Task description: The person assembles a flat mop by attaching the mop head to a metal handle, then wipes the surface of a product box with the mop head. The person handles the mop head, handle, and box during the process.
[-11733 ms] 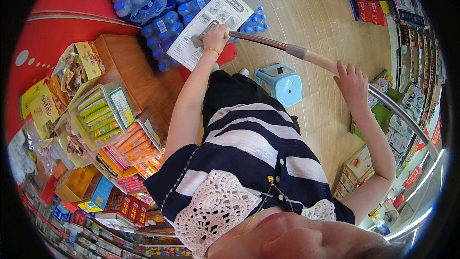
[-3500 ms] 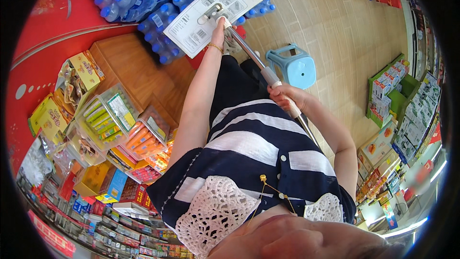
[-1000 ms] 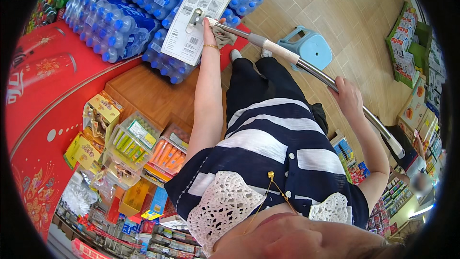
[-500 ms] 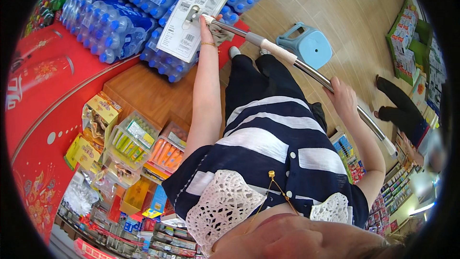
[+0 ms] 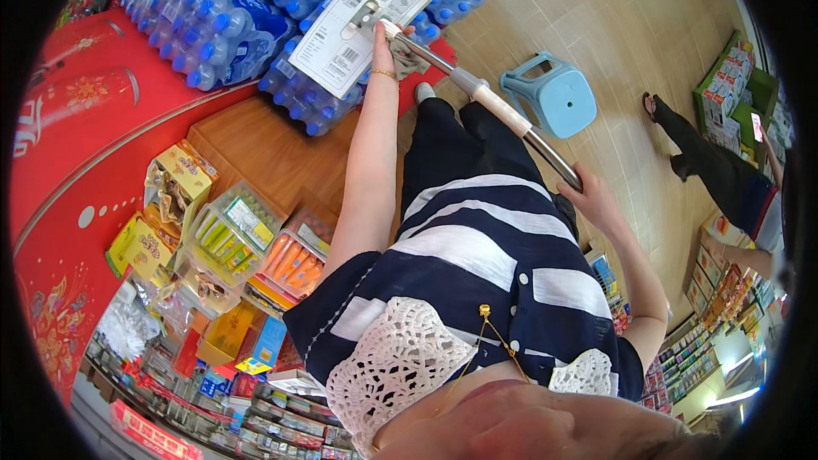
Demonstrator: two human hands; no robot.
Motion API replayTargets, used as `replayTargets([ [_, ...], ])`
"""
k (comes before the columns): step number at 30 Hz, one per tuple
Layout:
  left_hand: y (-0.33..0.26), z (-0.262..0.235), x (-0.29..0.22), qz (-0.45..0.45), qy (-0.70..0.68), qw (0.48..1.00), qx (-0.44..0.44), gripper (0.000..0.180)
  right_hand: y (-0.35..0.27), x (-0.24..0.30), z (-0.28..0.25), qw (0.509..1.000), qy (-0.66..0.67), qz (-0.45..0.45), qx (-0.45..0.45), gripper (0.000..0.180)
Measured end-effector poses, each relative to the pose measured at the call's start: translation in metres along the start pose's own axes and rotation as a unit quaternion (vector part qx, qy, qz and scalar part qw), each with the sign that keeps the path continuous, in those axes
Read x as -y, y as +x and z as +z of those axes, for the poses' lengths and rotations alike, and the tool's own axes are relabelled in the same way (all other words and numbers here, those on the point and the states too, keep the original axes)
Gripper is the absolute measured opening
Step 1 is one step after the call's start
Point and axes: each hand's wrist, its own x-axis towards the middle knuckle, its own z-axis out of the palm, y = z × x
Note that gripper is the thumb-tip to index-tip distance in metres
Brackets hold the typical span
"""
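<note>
Mop (image 5: 477, 89) with long metal pole, slanted from upper left to lower right across front of body, head end in flat white printed cardboard packaging (image 5: 375, 17) resting over shrink-wrapped water bottle packs (image 5: 230, 17). Left hand (image 5: 388, 38) closed on pole at packaging end, beside grey cloth. Right hand (image 5: 588, 200) wrapped round lower end of pole. Blue plastic stool (image 5: 554, 98) on tiled floor just beside pole. Snack boxes (image 5: 230, 238) on wooden bench (image 5: 273, 149) at left. Another person's leg (image 5: 699, 153) at right.
</note>
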Motion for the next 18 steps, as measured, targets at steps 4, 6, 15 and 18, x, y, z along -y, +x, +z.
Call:
replayTargets([
  [4,0.011,-0.019,0.001,-0.007,-0.032,0.999,0.026,0.052,0.018,0.026,0.004,0.991,-0.103,-0.008,-0.088,0.031],
  [6,0.012,-0.016,0.004,-0.009,-0.029,0.999,0.026,0.053,0.027,0.026,0.014,0.98,-0.16,-0.028,-0.118,0.032],
  [15,-0.069,0.037,0.016,-0.175,0.107,0.966,0.154,0.053,0.043,0.013,0.013,0.997,-0.076,-0.008,-0.029,0.036],
  [18,-0.095,0.037,0.044,-0.211,0.045,0.933,0.288,0.051,0.05,0.001,0.008,0.998,0.034,-0.029,0.038,0.038],
])
